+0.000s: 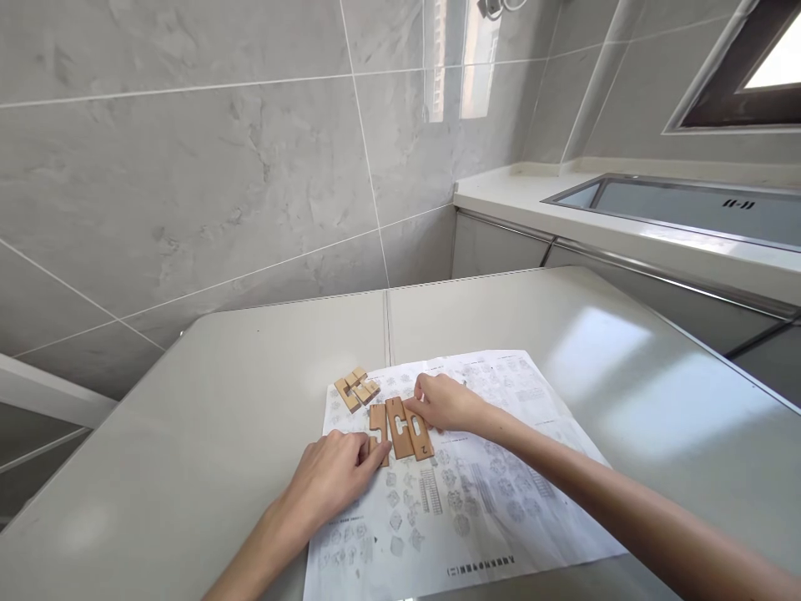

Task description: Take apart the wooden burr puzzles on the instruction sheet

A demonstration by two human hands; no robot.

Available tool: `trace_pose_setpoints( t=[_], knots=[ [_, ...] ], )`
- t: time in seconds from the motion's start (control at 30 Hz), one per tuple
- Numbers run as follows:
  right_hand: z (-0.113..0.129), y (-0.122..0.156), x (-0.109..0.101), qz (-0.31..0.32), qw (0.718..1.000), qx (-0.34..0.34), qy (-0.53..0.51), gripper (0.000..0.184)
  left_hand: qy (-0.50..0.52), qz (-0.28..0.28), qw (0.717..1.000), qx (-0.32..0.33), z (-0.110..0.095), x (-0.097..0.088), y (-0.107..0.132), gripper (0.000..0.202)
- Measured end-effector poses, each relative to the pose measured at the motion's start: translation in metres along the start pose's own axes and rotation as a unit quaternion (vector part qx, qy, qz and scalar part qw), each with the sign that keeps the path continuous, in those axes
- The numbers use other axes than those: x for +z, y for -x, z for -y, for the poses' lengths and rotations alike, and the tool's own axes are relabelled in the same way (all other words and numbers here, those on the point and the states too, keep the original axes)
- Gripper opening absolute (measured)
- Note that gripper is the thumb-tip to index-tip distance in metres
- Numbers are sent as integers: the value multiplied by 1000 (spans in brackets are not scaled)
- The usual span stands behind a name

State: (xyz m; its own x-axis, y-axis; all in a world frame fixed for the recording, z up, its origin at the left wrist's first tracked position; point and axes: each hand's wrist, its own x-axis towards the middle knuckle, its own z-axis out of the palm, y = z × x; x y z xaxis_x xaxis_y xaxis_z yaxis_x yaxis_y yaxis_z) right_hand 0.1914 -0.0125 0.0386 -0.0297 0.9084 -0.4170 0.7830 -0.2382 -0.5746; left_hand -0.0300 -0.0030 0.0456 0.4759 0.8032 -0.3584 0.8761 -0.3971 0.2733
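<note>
Three flat wooden puzzle pieces lie side by side on a printed sheet. My left hand (335,469) has thumb and fingers closed about the lower part of the left wooden puzzle piece (377,415), which has a notch cut in its side. In the middle lies a wooden puzzle piece (396,430) with a C-shaped cutout; neither hand clearly grips it. At the right, my right hand (449,404) pinches the upper end of the wooden puzzle piece (422,445) with an oval slot and a "2" marked on it. Some fingertips of both hands are hidden.
Several smaller, lighter notched wooden pieces (356,389) sit together at the sheet's upper left corner. The paper sheet (501,526) carries printed puzzle drawings. Under it is a glossy pale table (250,392) with a seam. A tiled wall stands behind, and a counter with a sink (676,209) at right.
</note>
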Motion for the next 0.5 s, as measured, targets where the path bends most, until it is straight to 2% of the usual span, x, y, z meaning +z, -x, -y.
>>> trace_pose_setpoints(
  t=[0.27,0.5],
  knots=[
    [2,1,6,-11,998,-55,13,41,5,-3,1000,19,6,-5,1,48],
    [9,6,5,40,995,-85,-17,43,8,-6,1000,20,17,-9,5,33]
  ],
)
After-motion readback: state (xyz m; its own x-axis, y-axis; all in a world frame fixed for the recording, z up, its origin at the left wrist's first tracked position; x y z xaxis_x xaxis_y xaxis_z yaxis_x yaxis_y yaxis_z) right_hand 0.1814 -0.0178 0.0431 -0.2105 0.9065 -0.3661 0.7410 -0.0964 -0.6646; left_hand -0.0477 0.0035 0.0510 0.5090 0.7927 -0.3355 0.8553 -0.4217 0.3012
